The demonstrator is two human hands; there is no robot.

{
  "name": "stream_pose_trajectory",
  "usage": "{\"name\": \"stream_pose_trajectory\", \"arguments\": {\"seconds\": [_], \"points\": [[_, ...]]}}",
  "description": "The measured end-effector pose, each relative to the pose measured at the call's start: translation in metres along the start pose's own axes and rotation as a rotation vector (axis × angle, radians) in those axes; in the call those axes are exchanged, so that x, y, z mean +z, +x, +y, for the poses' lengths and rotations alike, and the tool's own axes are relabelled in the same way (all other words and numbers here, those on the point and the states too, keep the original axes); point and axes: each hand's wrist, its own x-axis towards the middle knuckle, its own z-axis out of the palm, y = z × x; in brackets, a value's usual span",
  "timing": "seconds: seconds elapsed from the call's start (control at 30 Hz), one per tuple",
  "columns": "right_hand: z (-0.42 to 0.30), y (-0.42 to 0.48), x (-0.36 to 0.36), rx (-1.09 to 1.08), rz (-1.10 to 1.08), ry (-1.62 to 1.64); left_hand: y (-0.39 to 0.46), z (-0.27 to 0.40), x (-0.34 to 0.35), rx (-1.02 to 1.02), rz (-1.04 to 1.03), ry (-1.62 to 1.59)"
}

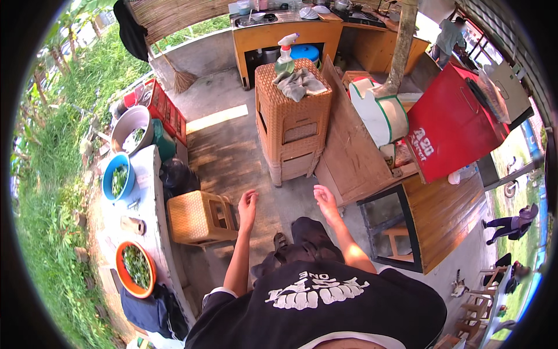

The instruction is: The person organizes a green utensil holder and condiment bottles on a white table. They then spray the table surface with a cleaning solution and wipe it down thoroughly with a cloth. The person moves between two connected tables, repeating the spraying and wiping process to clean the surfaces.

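Note:
My left hand (247,204) is held out over the floor with loosely bent fingers and nothing in it. Close to it stands a woven-pattern plastic stool (198,217). My right hand (324,200) is also raised, empty, its fingers slightly bent, near the lower end of a leaning wooden board (351,152). Ahead of both hands rises a tall stack of tan woven-pattern plastic stools (292,118). On top of it are a spray bottle (285,54) with green liquid and a crumpled grey cloth (301,84). Neither hand touches any of these.
At left, a white table (154,218) holds an orange basin (136,269) and a blue basin (118,178) of leaves. A red crate (168,113) and broom (182,80) lie beyond. At right are a red box (453,124) and wooden cabinet (447,218). People stand farther off.

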Motion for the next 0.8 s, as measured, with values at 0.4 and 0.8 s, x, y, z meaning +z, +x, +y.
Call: {"name": "stream_pose_trajectory", "arguments": {"seconds": [0.4, 0.8], "points": [[-0.201, 0.273, 0.097, -0.607, 0.244, -0.442, 0.236, 0.178, 0.075, 0.283, -0.243, -0.026], [-0.205, 0.329, 0.142, -0.429, 0.497, -1.035, 0.397, 0.221, 0.133, 0.611, -0.443, 0.263]]}}
